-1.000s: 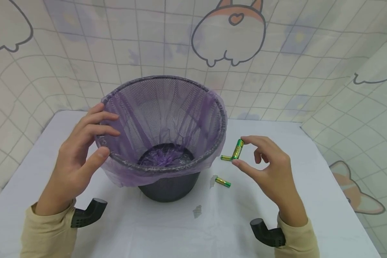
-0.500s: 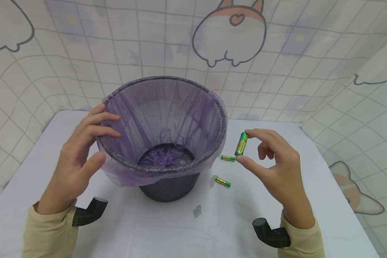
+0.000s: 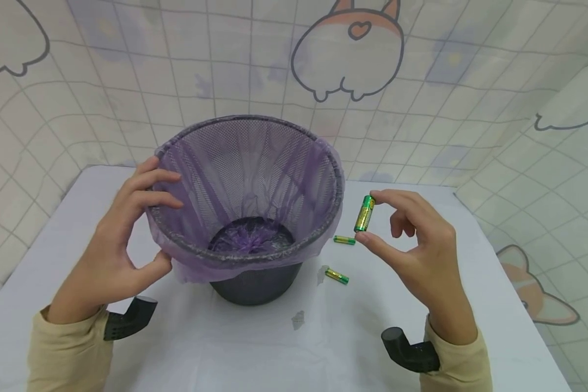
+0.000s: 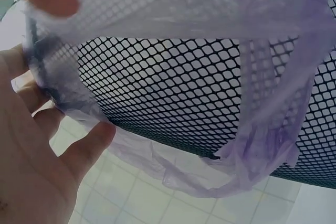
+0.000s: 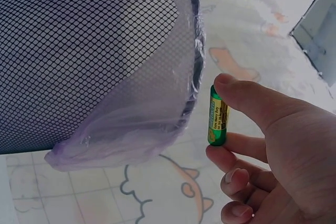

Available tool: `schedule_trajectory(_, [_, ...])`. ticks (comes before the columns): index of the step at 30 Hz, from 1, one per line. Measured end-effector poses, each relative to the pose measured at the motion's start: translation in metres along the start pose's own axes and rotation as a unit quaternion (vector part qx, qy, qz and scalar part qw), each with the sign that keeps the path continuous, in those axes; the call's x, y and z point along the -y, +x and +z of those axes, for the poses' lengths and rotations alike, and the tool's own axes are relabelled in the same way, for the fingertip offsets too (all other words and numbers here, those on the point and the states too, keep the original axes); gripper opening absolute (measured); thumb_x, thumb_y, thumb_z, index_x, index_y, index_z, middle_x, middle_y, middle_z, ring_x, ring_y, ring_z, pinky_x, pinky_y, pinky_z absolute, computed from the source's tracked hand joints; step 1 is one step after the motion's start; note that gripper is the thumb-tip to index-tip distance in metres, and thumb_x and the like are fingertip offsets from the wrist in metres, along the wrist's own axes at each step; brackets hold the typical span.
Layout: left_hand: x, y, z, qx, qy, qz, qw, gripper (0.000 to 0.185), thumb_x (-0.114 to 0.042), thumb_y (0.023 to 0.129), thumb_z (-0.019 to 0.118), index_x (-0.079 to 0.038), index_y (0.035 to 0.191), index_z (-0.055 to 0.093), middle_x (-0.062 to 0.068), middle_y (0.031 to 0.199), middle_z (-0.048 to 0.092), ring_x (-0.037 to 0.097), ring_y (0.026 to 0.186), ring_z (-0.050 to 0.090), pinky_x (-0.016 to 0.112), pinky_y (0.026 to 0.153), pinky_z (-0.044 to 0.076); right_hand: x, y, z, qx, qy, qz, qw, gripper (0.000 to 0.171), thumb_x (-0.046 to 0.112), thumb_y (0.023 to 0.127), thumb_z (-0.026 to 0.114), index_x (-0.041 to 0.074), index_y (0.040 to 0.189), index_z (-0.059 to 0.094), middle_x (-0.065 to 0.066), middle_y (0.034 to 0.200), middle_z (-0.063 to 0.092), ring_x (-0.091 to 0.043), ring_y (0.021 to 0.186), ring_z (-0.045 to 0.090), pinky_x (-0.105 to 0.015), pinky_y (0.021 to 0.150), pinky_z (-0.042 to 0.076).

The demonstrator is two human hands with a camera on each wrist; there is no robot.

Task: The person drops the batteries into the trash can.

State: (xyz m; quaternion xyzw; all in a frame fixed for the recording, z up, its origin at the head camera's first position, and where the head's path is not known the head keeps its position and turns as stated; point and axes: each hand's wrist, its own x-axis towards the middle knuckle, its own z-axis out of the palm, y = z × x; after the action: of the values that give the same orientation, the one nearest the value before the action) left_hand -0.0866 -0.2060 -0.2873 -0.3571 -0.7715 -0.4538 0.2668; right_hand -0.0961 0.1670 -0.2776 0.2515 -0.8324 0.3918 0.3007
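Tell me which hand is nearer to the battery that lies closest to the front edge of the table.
The right hand. It is up and to the right of that lying battery, pinching another battery. The left hand holds the bin's rim, across the bin.

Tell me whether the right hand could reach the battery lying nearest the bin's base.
Probably yes. The right hand hovers just above that battery with bare table between, though its fingers already pinch another battery.
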Motion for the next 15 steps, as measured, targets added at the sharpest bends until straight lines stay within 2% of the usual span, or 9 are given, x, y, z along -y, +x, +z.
schedule_trajectory(5, [0.003,0.0,0.001,-0.001,0.011,0.012,0.9999,0.053,-0.006,0.057,0.068,0.014,0.104,0.054,0.011,0.139,0.048,0.044,0.145,0.022,0.042,0.125,0.018,0.003,0.004,0.001,-0.002,0.008,-0.011,1.0,0.055,0.004,0.063,0.085,0.009,0.115,0.069,0.0,0.094,0.062,-0.004,0.071,0.043,-0.018,0.062,0.034])
schedule_trajectory(7, [0.005,0.0,0.001,-0.005,0.016,0.013,0.9998,0.051,-0.018,0.068,0.074,0.013,0.103,0.054,0.012,0.138,0.048,0.043,0.144,0.022,0.041,0.125,0.019,0.006,0.006,0.002,-0.003,0.013,-0.015,1.0,0.055,0.005,0.063,0.085,0.008,0.115,0.069,-0.001,0.094,0.062,-0.005,0.071,0.043,-0.018,0.063,0.034])
schedule_trajectory(10, [0.006,0.0,0.002,-0.012,0.023,0.012,0.9996,0.063,-0.043,0.079,0.073,0.013,0.102,0.055,0.012,0.137,0.048,0.042,0.144,0.023,0.04,0.125,0.02,0.009,0.01,0.004,-0.001,0.023,-0.022,1.0,0.054,0.005,0.064,0.085,0.008,0.115,0.069,-0.002,0.095,0.062,-0.005,0.071,0.043,-0.018,0.062,0.034])
schedule_trajectory(12, [0.005,0.0,0.003,-0.018,0.026,0.011,0.9994,0.072,-0.054,0.079,0.07,0.013,0.101,0.055,0.012,0.136,0.049,0.042,0.144,0.025,0.04,0.125,0.021,0.011,0.013,0.006,0.003,0.028,-0.026,0.999,0.053,0.006,0.064,0.085,0.008,0.115,0.069,-0.002,0.095,0.062,-0.005,0.071,0.043,-0.019,0.062,0.034])
schedule_trajectory(15, [0.005,0.001,0.005,-0.023,0.03,0.01,0.9992,0.074,-0.056,0.077,0.072,0.012,0.1,0.055,0.013,0.135,0.05,0.041,0.143,0.026,0.04,0.125,0.021,0.015,0.017,0.008,0.005,0.036,-0.032,0.999,0.051,0.007,0.065,0.084,0.007,0.114,0.069,-0.004,0.096,0.063,-0.006,0.071,0.043,-0.02,0.063,0.034])
